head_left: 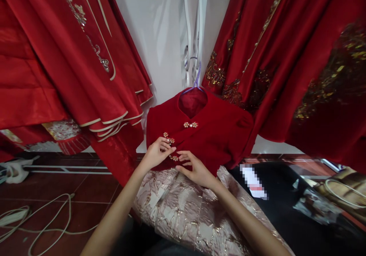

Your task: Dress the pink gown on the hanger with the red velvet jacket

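A red velvet top (217,134) hangs on a purple hanger (196,81) in front of me. It has beaded flower clasps: a closed one (190,125) lies below the neckline, and others are lower at the left. My left hand (158,152) is at the middle clasp (170,140), thumb and bent fingers brought together; whatever is between them is hidden. Close to the lowest clasp (174,158), my right hand (197,169) has its fingers stretched and its thumb apart, holding nothing that I can see. Pale brocade fabric with a metallic pattern (183,206) lies under my forearms.
Red garments with pale piping (94,80) hang at the left, and red ones with gold sequins (286,69) at the right. A white cable (68,210) loops over the tiled floor. A black surface (283,210) at the right bears a blurred white paper (253,180) and a plastic bag (317,206).
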`<state>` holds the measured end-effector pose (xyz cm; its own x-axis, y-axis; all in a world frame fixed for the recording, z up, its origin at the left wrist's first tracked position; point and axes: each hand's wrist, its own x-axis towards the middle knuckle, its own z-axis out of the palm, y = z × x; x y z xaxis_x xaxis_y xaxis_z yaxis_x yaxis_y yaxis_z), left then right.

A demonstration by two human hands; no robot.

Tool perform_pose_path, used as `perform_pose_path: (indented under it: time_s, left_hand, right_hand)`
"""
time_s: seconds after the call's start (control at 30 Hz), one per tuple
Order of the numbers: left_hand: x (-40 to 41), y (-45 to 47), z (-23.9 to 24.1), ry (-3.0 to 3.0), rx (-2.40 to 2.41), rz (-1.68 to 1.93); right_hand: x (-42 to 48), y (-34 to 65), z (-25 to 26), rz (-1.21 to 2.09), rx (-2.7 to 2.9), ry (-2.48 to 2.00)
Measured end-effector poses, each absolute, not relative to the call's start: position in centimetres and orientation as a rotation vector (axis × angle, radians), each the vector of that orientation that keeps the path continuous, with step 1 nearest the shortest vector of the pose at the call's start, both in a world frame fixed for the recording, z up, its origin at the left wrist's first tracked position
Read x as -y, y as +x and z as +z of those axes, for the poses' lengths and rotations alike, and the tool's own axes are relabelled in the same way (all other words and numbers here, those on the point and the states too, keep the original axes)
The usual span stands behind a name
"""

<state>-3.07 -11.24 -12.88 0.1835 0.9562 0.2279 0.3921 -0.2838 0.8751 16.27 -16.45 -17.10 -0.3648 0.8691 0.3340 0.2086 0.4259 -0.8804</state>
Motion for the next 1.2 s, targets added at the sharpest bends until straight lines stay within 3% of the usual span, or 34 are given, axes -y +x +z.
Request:
perform_pose_path:
  time_s: [0.2, 0.53, 1.2]
  left_hand:
    - [11.1, -2.5, -12.2, 1.102, -1.051, 1.275]
    - [11.4, -1.1, -12.3, 0.648, -0.835, 1.249]
    - [11.5, -0.5, -13.1, 0.654, -0.98, 1.434]
  right_hand:
    - [16.7, 16.4, -16.5, 1.024, 1.809, -0.909]
    - [16.8, 17.4, -15.4, 1.119, 1.883, -0.853]
    - [16.8, 17.7, -15.6, 1.214, 1.948, -0.816]
